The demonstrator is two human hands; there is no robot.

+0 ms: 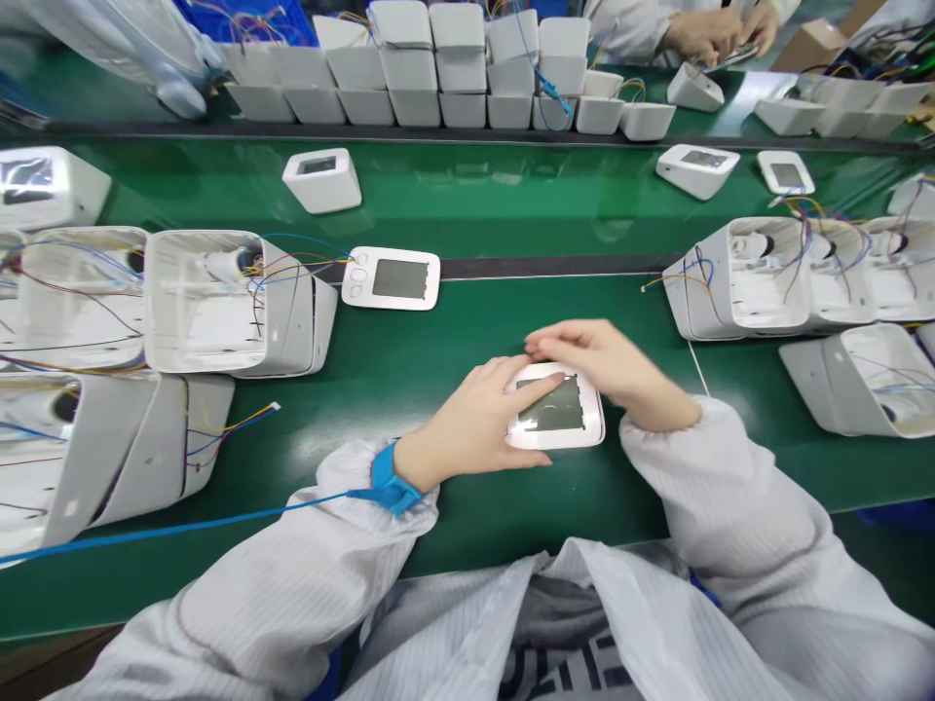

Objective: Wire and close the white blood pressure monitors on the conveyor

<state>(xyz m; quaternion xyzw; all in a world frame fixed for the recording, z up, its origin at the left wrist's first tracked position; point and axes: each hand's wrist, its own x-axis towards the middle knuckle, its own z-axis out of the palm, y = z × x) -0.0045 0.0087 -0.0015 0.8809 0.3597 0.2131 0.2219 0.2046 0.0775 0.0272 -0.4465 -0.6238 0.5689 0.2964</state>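
Your left hand [467, 419] is spread across the white panel [566, 421], one finger lying over its grey screen [561, 401] and the thumb at its near edge, holding its left end. Your right hand [599, 365] bends over the far edge with its fingers pointing to your left; whether they grip anything I cannot tell. The white panel sits on the green counter [482, 316] in front of your chest; from it, 12 o'clock points straight away from you. A blue wrist strap [392, 482] circles your left wrist at 8 o'clock, its cord [219, 528] running off past your forearm. A wired panel [398, 279] lies at 10 o'clock, leads at its left end. Open white housings [284, 326] with loose wires stand between 9 and 10 o'clock, one wire connector [274, 407] sticking out near 9, and more housings [679, 304] stand at 2 o'clock. Farther off, a white device [697, 171] with a small screen rests at 1 o'clock, stacked white boxes [460, 73] line up around 11 and 12, and a co-worker's hands [697, 34] are at 1 o'clock
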